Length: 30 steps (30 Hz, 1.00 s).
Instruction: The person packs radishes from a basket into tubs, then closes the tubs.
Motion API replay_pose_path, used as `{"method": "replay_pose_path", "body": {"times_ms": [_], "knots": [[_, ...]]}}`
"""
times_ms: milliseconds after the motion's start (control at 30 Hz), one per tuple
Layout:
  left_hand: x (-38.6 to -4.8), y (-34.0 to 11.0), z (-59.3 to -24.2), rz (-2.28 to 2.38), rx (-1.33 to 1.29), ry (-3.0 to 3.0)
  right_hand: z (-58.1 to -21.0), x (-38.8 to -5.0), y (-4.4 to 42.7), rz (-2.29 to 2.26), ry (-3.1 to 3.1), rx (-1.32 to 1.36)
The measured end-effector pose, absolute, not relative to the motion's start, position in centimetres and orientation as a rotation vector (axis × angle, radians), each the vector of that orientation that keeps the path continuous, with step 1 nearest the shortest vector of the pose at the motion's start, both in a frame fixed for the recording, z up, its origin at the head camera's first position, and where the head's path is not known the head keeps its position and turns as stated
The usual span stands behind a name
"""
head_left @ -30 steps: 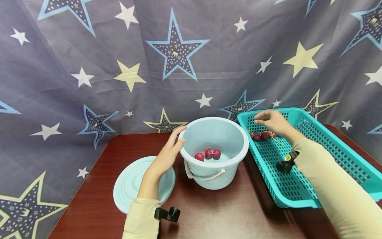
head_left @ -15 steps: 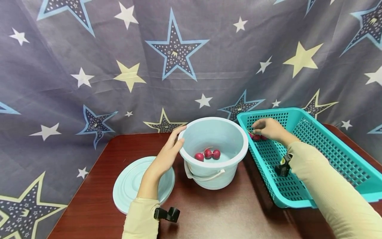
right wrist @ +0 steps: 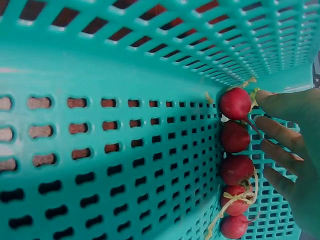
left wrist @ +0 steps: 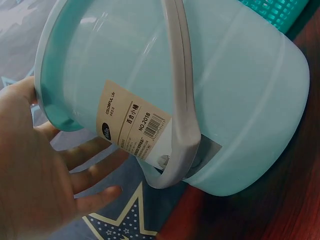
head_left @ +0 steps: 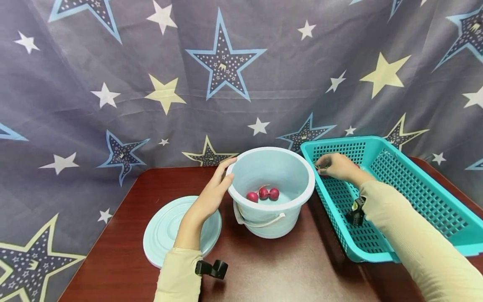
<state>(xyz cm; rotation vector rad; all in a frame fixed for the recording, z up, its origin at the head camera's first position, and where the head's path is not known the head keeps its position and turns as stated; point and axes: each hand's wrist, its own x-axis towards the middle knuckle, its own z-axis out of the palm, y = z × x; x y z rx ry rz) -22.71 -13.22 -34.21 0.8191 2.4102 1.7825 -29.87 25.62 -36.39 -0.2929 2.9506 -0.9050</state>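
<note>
A pale blue bucket (head_left: 290, 220) stands upright on the table, its handle hanging down in front. Three red radishes (head_left: 263, 193) lie at its bottom. My left hand (head_left: 209, 195) touches the left side of the bucket's rim, fingers extended; the left wrist view shows a label (left wrist: 137, 122) on the bucket's wall. My right hand (head_left: 341, 168) is low inside the turquoise basket (head_left: 333, 222), at its far left corner. In the right wrist view several radishes (right wrist: 237, 169) lie in a row there. Thumb and fingertips are at the topmost radish (right wrist: 235, 104), not closed around it.
A round pale blue lid (head_left: 164, 228) lies on the dark red table (head_left: 286, 268), left of the bucket and partly behind my left forearm. The basket's raised left wall stands close to the bucket. A grey curtain with stars (head_left: 132, 84) hangs behind the table.
My right hand has lowered into the basket and shifted slightly left, to the radishes in the corner, covering most of them in the head view. The left hand and bucket stay in place.
</note>
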Motion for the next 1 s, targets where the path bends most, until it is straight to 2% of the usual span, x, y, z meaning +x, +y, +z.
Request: {"method": "replay_pose_path", "body": {"times_ms": [1000], "knots": [[-22.4, -13.2, -34.1, 1.766, 0.772, 2.442, -37.7, -30.9, 24.9, -0.568, 3.114, -0.458]]}}
